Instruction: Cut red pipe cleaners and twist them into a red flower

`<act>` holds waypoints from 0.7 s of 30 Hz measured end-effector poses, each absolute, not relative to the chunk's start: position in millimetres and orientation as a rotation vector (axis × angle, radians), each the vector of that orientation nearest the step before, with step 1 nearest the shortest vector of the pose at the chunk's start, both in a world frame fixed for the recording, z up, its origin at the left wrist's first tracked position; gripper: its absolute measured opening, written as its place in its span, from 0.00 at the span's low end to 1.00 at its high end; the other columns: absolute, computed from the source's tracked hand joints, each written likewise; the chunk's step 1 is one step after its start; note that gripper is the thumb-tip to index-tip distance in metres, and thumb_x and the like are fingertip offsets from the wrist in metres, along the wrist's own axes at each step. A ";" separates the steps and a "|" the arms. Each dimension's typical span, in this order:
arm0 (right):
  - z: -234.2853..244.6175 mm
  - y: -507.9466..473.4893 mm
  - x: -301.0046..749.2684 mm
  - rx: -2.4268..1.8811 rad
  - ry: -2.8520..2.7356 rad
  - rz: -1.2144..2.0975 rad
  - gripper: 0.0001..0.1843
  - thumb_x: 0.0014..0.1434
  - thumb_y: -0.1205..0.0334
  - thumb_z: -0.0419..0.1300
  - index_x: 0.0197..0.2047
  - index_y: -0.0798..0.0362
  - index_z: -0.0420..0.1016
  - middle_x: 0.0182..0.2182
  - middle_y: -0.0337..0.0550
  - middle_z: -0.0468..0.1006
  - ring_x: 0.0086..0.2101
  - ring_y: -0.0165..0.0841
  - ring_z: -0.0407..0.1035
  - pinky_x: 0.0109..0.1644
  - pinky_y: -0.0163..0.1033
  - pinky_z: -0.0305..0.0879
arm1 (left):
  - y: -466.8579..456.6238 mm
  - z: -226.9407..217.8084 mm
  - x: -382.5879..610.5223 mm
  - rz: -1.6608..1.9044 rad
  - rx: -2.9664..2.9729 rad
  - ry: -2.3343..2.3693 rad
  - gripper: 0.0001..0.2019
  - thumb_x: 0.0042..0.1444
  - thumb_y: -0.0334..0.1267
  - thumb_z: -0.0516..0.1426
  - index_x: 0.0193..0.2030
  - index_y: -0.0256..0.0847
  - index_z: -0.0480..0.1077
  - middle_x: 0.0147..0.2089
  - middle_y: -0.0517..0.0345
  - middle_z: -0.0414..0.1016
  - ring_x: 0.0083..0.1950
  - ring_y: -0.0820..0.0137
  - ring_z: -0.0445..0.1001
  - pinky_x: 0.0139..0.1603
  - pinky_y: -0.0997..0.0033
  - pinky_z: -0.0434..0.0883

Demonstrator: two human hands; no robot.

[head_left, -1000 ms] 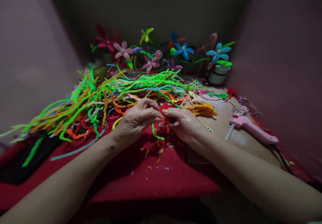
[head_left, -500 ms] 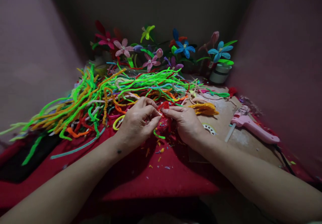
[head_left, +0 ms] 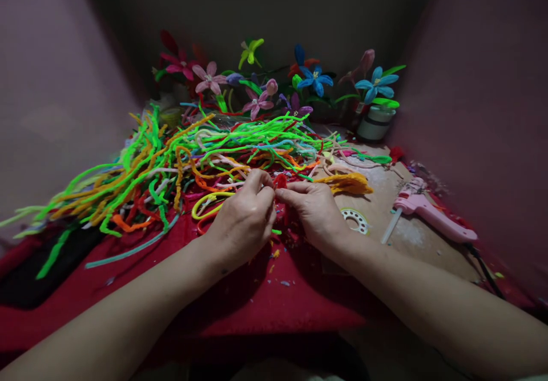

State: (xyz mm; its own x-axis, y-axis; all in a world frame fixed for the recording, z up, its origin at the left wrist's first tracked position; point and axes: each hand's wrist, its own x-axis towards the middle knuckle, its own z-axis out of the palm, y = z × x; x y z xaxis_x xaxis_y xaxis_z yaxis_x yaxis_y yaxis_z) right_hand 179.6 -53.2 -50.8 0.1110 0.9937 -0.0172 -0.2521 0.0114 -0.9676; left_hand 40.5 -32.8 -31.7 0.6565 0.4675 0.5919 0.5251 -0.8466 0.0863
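Left hand: the left hand (head_left: 246, 215), just left of the frame's middle, has its fingers curled in and the tips drawn together on the near edge of the red piece; the thumb is mostly hidden.
Right hand: the right hand (head_left: 319, 209), just right of the middle, pinches the same piece between thumb and forefinger, with no visible gap.
Red piece: the fuzzy red piece (head_left: 280, 181) is at the frame's centre, between the two hands' fingertips, partly covered by them.
Stems: a tangled pile of stems (head_left: 265, 132), green, orange, red and pale, spreads from the left to the centre.
Loop: a yellow loop (head_left: 205, 203) lies just left of the left hand.
Right side: an orange bundle (head_left: 346, 183) and a white ring (head_left: 354, 221) with holes lie near the right hand; a pink glue gun (head_left: 432, 212) lies on cardboard (head_left: 411, 238).
Back: flowers (head_left: 317, 81) stand along the upper middle, with a jar (head_left: 375, 124) at upper right.
Cloth: red cloth (head_left: 291, 312) covers the lower middle, dotted with scraps (head_left: 285, 283).
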 end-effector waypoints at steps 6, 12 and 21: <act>-49.4 -55.5 180.8 -1.103 -1.003 1.204 0.09 0.47 0.60 0.63 0.22 0.56 0.71 0.16 0.31 0.62 0.18 0.23 0.53 0.22 0.33 0.45 | -34.3 -38.1 43.0 -0.769 -2.636 -0.857 0.06 0.57 0.27 0.47 0.35 0.35 0.64 0.42 0.47 0.65 0.33 0.69 0.68 0.28 0.71 0.69; -47.8 -53.3 184.1 -1.076 -0.993 1.237 0.06 0.44 0.63 0.63 0.23 0.57 0.72 0.18 0.33 0.66 0.19 0.24 0.57 0.23 0.33 0.51 | -30.1 -36.2 41.4 -0.940 -2.720 -0.767 0.05 0.57 0.26 0.49 0.35 0.33 0.64 0.42 0.46 0.65 0.41 0.67 0.70 0.38 0.69 0.72; -48.1 -51.1 183.7 -1.061 -1.079 1.207 0.04 0.45 0.67 0.58 0.25 0.56 0.73 0.20 0.34 0.68 0.21 0.24 0.59 0.24 0.32 0.53 | -27.9 -36.9 38.8 -0.943 -2.684 -0.828 0.05 0.58 0.28 0.49 0.36 0.33 0.64 0.45 0.43 0.66 0.45 0.63 0.71 0.39 0.64 0.74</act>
State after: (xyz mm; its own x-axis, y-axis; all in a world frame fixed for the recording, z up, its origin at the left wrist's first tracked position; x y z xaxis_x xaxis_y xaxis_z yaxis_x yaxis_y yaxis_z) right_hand 183.7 -51.1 -48.1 0.0505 0.9971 0.0569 -0.1682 0.0647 -0.9836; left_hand 38.8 -27.9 -36.9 0.6441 0.4454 0.6219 0.5585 -0.8293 0.0155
